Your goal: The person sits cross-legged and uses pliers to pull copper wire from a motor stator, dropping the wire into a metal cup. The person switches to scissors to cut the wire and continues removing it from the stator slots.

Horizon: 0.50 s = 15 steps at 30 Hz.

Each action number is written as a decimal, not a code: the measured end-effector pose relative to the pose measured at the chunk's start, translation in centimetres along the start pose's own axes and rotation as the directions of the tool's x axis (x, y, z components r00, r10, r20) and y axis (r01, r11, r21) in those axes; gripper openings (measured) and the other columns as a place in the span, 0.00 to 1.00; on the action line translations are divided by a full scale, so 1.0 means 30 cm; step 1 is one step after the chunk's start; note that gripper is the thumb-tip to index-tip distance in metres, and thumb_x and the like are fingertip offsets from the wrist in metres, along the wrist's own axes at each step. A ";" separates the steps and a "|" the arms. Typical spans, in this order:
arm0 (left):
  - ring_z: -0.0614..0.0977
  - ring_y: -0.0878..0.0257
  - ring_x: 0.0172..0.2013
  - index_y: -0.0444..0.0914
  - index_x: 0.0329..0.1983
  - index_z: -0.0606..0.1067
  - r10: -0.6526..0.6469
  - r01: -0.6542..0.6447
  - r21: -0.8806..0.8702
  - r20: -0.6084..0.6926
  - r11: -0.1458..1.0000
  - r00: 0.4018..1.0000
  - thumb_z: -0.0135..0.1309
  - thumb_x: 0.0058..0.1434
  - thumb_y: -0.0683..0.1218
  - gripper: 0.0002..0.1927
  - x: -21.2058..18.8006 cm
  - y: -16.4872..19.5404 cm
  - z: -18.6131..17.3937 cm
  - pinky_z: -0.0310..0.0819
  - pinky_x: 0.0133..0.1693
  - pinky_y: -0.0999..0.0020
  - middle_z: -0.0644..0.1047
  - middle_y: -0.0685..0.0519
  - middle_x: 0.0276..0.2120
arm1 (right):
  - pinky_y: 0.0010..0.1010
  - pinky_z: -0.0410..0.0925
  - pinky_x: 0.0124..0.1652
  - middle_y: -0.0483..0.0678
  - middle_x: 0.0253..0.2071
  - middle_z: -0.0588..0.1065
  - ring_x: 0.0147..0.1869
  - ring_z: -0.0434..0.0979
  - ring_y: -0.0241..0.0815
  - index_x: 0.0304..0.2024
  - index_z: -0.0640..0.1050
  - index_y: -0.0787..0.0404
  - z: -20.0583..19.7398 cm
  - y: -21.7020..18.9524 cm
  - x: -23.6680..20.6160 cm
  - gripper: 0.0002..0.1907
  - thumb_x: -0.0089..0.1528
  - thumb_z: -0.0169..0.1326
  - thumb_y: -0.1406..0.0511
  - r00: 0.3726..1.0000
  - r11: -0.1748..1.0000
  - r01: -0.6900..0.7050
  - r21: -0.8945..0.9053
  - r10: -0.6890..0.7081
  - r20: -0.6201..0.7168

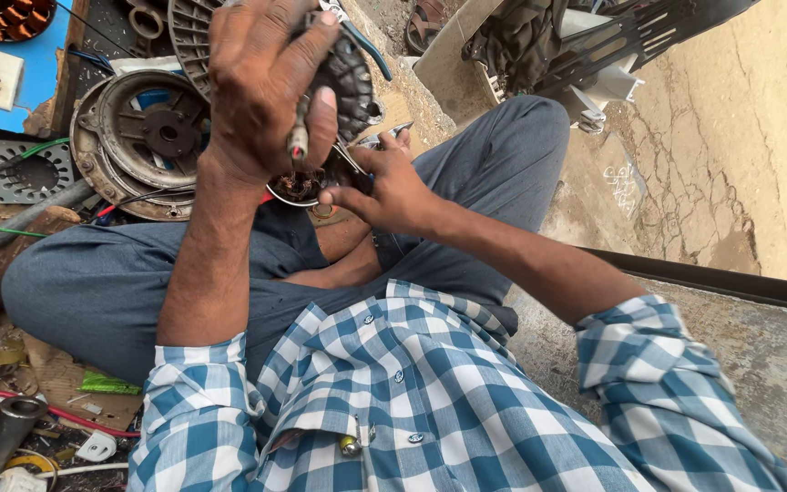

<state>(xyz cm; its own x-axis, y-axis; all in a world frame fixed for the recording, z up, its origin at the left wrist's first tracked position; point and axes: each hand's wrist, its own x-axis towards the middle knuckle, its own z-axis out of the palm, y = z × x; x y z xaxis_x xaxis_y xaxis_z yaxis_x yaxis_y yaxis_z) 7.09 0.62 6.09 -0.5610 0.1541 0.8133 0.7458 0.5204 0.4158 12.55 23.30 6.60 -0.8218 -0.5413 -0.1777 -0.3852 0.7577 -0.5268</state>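
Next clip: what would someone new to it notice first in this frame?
First, the two hands at top centre: the left hand grips a ribbed round motor part and a thin tool, while the right hand pinches wires at the windings beneath it. Then the blue checked shirt filling the bottom, and the round metal motor housing lying at upper left.
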 end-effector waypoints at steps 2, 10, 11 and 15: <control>0.75 0.45 0.51 0.28 0.55 0.78 -0.073 0.071 0.075 0.029 0.995 0.997 0.44 0.69 0.54 0.26 -0.025 -0.015 0.016 0.66 0.54 0.47 0.77 0.39 0.54 | 0.55 0.58 0.51 0.51 0.35 0.77 0.49 0.69 0.58 0.35 0.82 0.56 0.047 -0.008 0.011 0.21 0.60 0.63 0.47 0.973 0.994 0.107 -0.031 -0.111 -0.203; 0.77 0.47 0.51 0.31 0.56 0.78 -0.170 0.172 0.097 -0.028 0.980 0.985 0.43 0.70 0.54 0.26 -0.064 -0.058 0.054 0.67 0.53 0.48 0.77 0.41 0.52 | 0.49 0.67 0.40 0.59 0.36 0.75 0.41 0.76 0.60 0.37 0.79 0.62 -0.007 -0.002 0.020 0.16 0.63 0.60 0.54 0.982 0.984 -0.049 -0.170 0.017 -0.186; 0.77 0.48 0.51 0.31 0.58 0.78 -0.158 0.162 0.107 -0.041 0.981 0.987 0.43 0.70 0.54 0.26 -0.062 -0.059 0.051 0.67 0.53 0.48 0.77 0.42 0.51 | 0.49 0.68 0.38 0.60 0.39 0.74 0.40 0.76 0.61 0.39 0.79 0.62 -0.014 -0.006 0.010 0.14 0.61 0.60 0.58 0.964 0.983 0.021 -0.183 -0.068 -0.257; 0.75 0.47 0.52 0.31 0.61 0.77 -0.128 0.132 0.156 -0.035 0.979 0.991 0.42 0.70 0.53 0.27 -0.056 -0.053 0.037 0.66 0.55 0.48 0.76 0.40 0.54 | 0.49 0.70 0.40 0.58 0.35 0.76 0.40 0.77 0.60 0.38 0.79 0.63 -0.034 -0.030 -0.003 0.13 0.64 0.59 0.58 0.990 0.966 -0.004 -0.259 -0.033 -0.137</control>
<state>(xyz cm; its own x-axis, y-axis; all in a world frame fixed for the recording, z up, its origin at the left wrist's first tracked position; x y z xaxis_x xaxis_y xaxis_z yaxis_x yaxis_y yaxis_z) 6.46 0.47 3.62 -0.6393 0.0569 0.7668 0.5997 0.6611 0.4509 12.54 23.02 7.93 -0.8587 -0.5105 -0.0445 -0.4774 0.8285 -0.2926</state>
